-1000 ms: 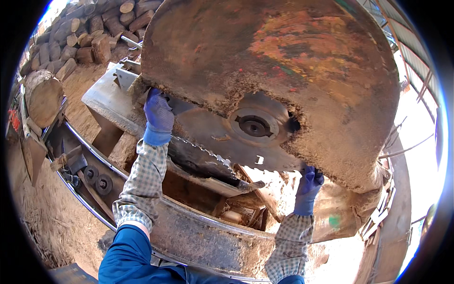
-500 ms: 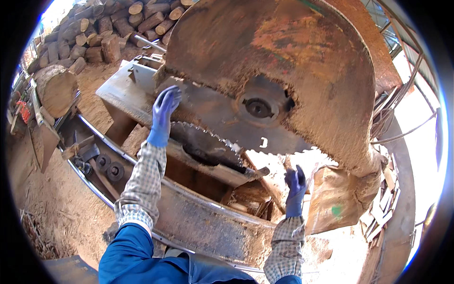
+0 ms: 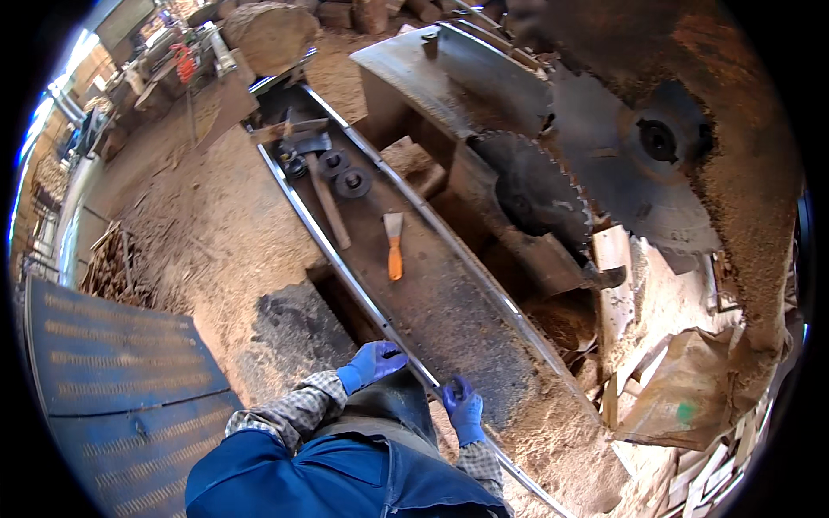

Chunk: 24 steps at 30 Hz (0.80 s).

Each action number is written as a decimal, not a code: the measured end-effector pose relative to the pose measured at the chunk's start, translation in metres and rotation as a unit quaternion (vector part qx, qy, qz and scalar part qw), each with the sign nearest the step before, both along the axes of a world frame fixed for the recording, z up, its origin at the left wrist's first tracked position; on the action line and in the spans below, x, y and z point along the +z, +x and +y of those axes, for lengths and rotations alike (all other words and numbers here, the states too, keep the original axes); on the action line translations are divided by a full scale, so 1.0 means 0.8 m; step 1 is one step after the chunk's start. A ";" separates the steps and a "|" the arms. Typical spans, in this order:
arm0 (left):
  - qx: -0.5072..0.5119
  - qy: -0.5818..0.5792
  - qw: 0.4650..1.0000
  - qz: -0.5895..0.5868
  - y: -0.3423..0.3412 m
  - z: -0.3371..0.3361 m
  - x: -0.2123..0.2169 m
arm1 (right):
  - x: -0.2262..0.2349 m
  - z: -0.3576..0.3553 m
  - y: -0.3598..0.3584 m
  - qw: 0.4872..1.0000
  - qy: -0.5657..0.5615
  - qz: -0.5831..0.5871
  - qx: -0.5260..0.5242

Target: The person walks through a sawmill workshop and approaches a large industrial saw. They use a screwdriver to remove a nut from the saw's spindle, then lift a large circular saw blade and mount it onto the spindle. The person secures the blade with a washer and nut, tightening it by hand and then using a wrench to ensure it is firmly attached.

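Sawdust-strewn sawmill yard | your left hand (image 3: 373, 363) rested loosely curled and empty on the rail (image 3: 363, 293) | right hand (image 3: 465, 407) gripped that rail at the bench's near edge | you needed clearance from the blade (image 3: 540, 194).

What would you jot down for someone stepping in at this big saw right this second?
Left hand: gloved in blue, low by the near metal rail, holding nothing I can see.
Right hand: gloved too, resting near the same rail, also with nothing in it.
The large toothed saw blade sits under its rusty guard, with no hand on it.
On the sawdust-covered bed lie an orange-handled scraper, a hammer and two dark round parts, all out of hand.
Whether the blade is fastened cannot be told; the tools are still lying on the bed.
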<state>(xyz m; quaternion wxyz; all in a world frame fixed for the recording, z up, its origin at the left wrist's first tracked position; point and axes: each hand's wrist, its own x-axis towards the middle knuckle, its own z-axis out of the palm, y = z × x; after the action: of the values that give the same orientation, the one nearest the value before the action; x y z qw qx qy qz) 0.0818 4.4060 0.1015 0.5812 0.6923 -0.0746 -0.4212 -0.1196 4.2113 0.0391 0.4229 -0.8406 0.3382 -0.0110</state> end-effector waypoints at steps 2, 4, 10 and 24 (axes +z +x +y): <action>-0.037 0.023 0.999 -0.013 -0.002 0.033 0.010 | -0.005 0.014 0.016 0.998 -0.025 -0.053 0.001; -0.099 0.059 0.991 -0.068 0.011 0.060 0.011 | 0.001 0.019 0.034 0.994 -0.032 -0.102 -0.009; -0.041 0.075 0.969 -0.233 0.098 0.118 0.013 | 0.004 0.047 0.062 0.987 -0.038 -0.142 -0.057; 0.036 0.049 0.923 -0.380 0.464 0.188 -0.041 | 0.018 0.182 0.287 0.977 -0.165 -0.137 0.002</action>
<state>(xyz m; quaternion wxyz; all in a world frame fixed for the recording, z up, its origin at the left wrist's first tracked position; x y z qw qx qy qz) 0.4530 4.5560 0.0684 0.4891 0.8302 -0.2446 -0.1082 0.1104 4.3565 0.0536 0.3209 -0.8899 0.2691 -0.1811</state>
